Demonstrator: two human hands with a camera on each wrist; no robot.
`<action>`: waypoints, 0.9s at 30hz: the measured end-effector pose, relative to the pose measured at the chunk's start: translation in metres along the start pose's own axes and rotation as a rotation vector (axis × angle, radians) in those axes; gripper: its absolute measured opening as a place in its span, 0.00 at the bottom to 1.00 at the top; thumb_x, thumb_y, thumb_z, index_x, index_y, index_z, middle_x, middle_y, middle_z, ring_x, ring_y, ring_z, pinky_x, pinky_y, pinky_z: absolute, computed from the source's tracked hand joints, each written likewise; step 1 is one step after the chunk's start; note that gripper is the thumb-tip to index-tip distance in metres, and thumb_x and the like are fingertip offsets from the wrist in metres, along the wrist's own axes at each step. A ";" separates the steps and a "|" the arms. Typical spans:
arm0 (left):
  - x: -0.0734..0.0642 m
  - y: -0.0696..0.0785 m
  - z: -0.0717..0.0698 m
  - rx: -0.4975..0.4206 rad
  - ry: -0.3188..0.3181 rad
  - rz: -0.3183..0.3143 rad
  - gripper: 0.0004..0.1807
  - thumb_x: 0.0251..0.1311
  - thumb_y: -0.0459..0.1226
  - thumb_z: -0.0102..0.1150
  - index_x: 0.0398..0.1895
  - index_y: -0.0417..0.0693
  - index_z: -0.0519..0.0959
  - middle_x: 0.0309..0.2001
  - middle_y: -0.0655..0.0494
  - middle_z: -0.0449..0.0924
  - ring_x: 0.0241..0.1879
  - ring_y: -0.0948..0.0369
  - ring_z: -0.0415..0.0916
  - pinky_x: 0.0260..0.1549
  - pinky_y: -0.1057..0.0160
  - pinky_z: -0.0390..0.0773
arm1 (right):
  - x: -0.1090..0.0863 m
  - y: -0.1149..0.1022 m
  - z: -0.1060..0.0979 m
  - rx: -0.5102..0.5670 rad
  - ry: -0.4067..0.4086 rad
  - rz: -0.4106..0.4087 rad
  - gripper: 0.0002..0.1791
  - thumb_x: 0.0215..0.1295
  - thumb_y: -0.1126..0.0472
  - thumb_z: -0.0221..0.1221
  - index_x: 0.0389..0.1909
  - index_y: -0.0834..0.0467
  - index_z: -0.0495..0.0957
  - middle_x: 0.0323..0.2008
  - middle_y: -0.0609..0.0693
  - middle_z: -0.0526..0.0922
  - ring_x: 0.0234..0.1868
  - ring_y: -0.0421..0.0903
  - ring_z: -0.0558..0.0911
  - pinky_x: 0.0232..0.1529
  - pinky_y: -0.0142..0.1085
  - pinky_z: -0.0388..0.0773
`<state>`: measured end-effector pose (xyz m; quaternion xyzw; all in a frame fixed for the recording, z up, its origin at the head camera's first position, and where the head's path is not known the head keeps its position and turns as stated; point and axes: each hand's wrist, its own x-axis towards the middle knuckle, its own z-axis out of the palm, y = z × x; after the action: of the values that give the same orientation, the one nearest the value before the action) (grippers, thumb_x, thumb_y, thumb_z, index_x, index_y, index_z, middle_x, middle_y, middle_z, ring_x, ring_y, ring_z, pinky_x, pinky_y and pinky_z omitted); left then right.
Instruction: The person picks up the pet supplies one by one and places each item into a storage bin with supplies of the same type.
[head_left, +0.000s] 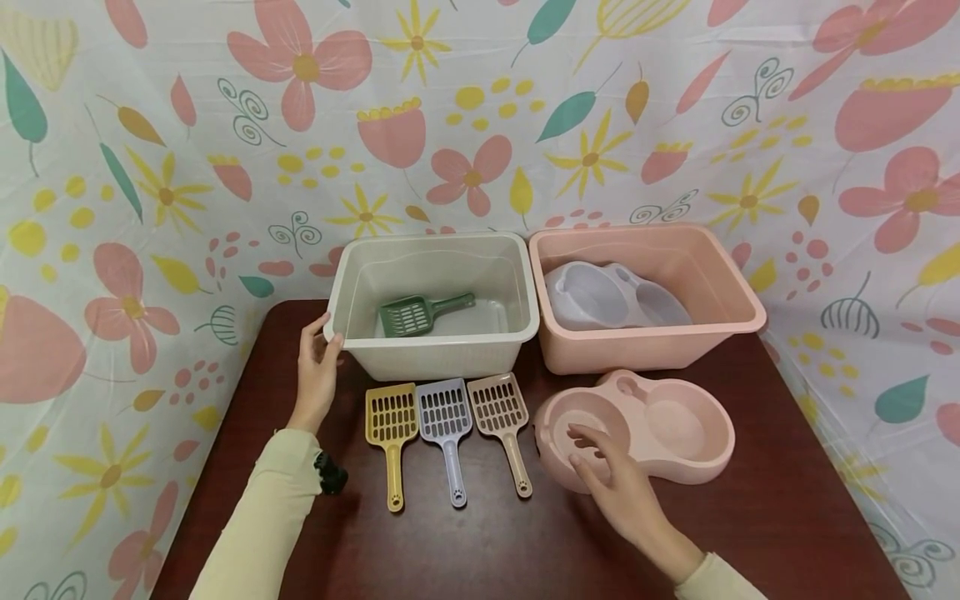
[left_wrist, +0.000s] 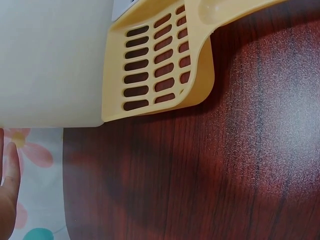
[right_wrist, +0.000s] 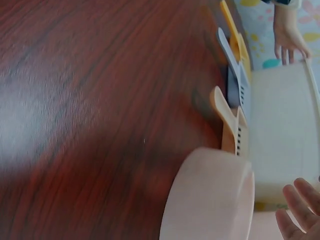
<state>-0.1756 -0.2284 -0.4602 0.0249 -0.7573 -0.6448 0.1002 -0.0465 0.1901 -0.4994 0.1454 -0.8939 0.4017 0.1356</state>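
My left hand (head_left: 317, 375) touches the front left corner of an off-white litter box (head_left: 442, 358), its fingers extended along the side and the thumb at the rim. Inside that box lies a green slotted litter scoop (head_left: 408, 318). Over the left bowl of a pink double pet bowl (head_left: 686, 467) hovers my right hand (head_left: 626, 496), fingers loosely spread and holding nothing. The right wrist view also catches the right hand's fingers (right_wrist: 300, 207) above the pink bowl's edge. In the left wrist view, a yellow scoop (left_wrist: 114, 75) lies beside the off-white box.
Right of the off-white box stands a pink litter box (head_left: 660, 342) with a lavender double bowl (head_left: 592, 292) inside. The yellow scoop, a lavender scoop (head_left: 453, 467) and a beige scoop (head_left: 517, 467) lie in a row on the dark wooden table (head_left: 420, 558). A flowered curtain (head_left: 247, 217) hangs behind.
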 end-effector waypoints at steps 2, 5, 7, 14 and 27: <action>0.000 0.000 0.000 -0.001 0.003 -0.001 0.27 0.76 0.39 0.46 0.75 0.47 0.57 0.63 0.40 0.66 0.49 0.65 0.69 0.45 0.68 0.71 | 0.000 -0.003 0.004 0.017 -0.015 -0.002 0.24 0.61 0.70 0.65 0.59 0.58 0.76 0.52 0.48 0.83 0.48 0.50 0.81 0.47 0.41 0.74; -0.001 0.001 0.001 0.000 0.007 0.002 0.27 0.76 0.39 0.46 0.75 0.47 0.57 0.63 0.40 0.66 0.49 0.65 0.69 0.45 0.67 0.71 | -0.001 -0.006 0.010 0.055 -0.032 0.004 0.23 0.62 0.70 0.65 0.59 0.60 0.76 0.51 0.50 0.83 0.47 0.50 0.82 0.47 0.43 0.76; -0.001 0.001 0.001 0.003 0.010 0.007 0.27 0.76 0.39 0.46 0.75 0.47 0.57 0.63 0.39 0.66 0.49 0.64 0.69 0.45 0.67 0.71 | -0.002 -0.008 0.014 0.078 -0.043 0.007 0.23 0.62 0.70 0.65 0.59 0.61 0.76 0.50 0.51 0.83 0.47 0.50 0.82 0.46 0.44 0.77; -0.001 0.000 0.002 -0.004 0.021 0.019 0.27 0.76 0.38 0.46 0.75 0.46 0.58 0.63 0.39 0.66 0.48 0.63 0.69 0.44 0.66 0.71 | -0.006 -0.009 0.029 0.119 -0.060 0.025 0.24 0.63 0.69 0.65 0.60 0.62 0.75 0.49 0.53 0.83 0.45 0.49 0.83 0.44 0.45 0.80; 0.000 -0.004 0.001 -0.005 0.024 0.025 0.27 0.76 0.39 0.46 0.75 0.46 0.58 0.62 0.38 0.66 0.46 0.66 0.71 0.43 0.68 0.71 | -0.013 -0.016 0.055 0.193 -0.118 0.156 0.29 0.61 0.71 0.66 0.64 0.60 0.73 0.54 0.55 0.81 0.50 0.51 0.82 0.51 0.46 0.78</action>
<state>-0.1761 -0.2279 -0.4644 0.0227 -0.7547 -0.6451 0.1173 -0.0358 0.1401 -0.5278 0.1112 -0.8662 0.4857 0.0363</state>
